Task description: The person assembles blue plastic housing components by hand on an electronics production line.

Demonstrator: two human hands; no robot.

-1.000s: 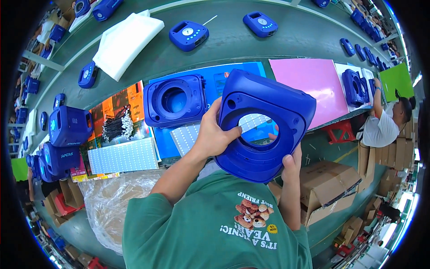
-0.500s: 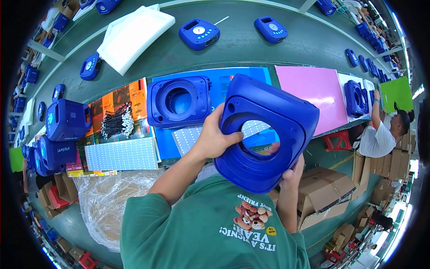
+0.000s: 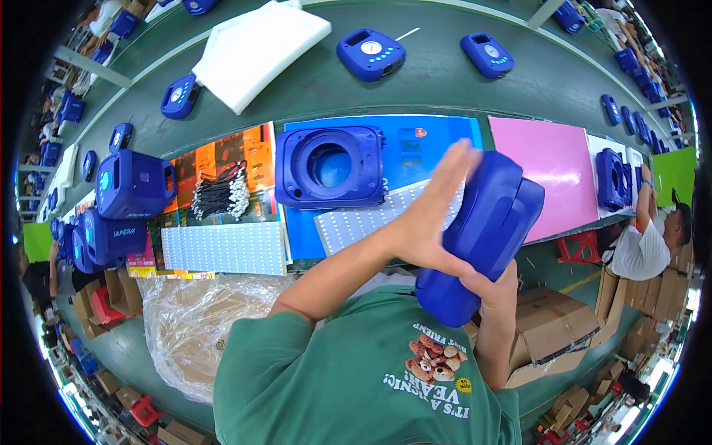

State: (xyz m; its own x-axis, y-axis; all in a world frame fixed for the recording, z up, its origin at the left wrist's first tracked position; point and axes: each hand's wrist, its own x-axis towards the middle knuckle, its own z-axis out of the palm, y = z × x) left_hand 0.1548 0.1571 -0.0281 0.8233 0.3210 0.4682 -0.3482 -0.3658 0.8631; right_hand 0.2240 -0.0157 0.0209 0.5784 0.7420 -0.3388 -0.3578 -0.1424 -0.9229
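Note:
A blue plastic housing (image 3: 493,222) is tilted up in front of my chest, its smooth side facing me and its large round hole hidden. My right hand (image 3: 498,285) grips its lower right edge. My left hand (image 3: 434,222) spreads along its left side, fingers stretched and blurred, thumb reaching toward my right hand. Whether the left palm presses on the housing is hard to see. A second blue housing (image 3: 363,174) with a round opening lies on the blue sheet (image 3: 445,133). Beside it lies a white dotted panel (image 3: 345,226), partly behind my left forearm.
Left are a bundle of black wires with white connectors (image 3: 221,191), another dotted panel (image 3: 222,248) and stacked blue units (image 3: 133,185). A pink sheet (image 3: 545,170) lies right; a co-worker (image 3: 641,245) sits beyond. Blue devices (image 3: 371,53) and white foam (image 3: 259,52) rest on the green belt.
The housing has turned so its round hole no longer faces me. My left hand has come off the hole's rim and spread along the side. The view has shifted slightly.

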